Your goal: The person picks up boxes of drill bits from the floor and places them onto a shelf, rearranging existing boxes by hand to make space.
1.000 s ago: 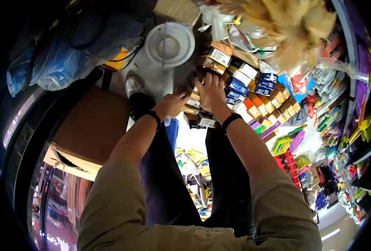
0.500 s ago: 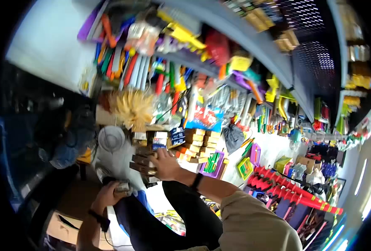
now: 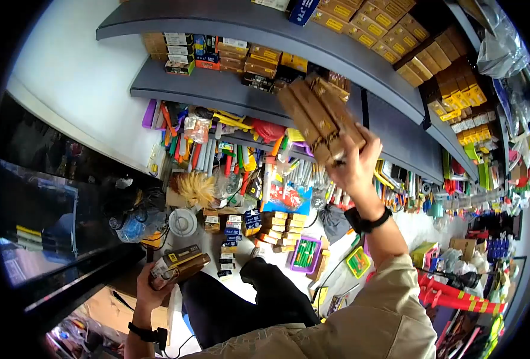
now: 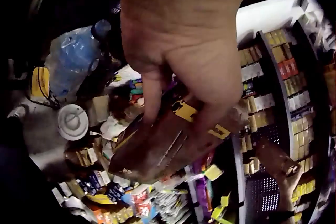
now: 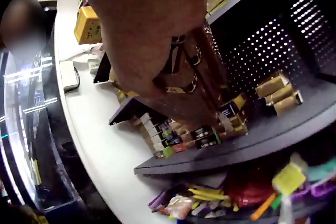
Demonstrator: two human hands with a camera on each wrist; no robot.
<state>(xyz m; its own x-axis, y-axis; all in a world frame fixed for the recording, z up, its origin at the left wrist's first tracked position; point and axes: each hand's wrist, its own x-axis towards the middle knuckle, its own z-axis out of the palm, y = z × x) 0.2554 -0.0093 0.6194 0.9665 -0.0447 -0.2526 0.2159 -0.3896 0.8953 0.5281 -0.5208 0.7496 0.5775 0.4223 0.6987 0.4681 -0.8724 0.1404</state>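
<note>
The right hand (image 3: 355, 164) grips several long brown boxes (image 3: 316, 113) side by side, raised in front of the grey shelf (image 3: 211, 87). In the right wrist view the same brown boxes (image 5: 205, 66) lie under the right hand (image 5: 152, 40), near the shelf's row of small boxes. Lower down, the left hand (image 3: 151, 290) holds brown boxes with a yellow marking (image 3: 180, 264) above the person's leg. The left wrist view shows the left hand (image 4: 184, 61) with thumb and fingers around these brown boxes (image 4: 157, 148).
Stacks of small boxes (image 3: 283, 230) stand on the floor beside a white bucket (image 3: 183, 222) and a purple tray of green items (image 3: 305, 254). Hanging goods (image 3: 235, 149) fill the area below the shelf. More brown boxes (image 3: 372, 27) sit on the upper shelf.
The right hand has lifted brown boxes from the floor stack up to the shelf's height. The left hand has its boxes raised near the leg. The head view has turned toward the shelves.
</note>
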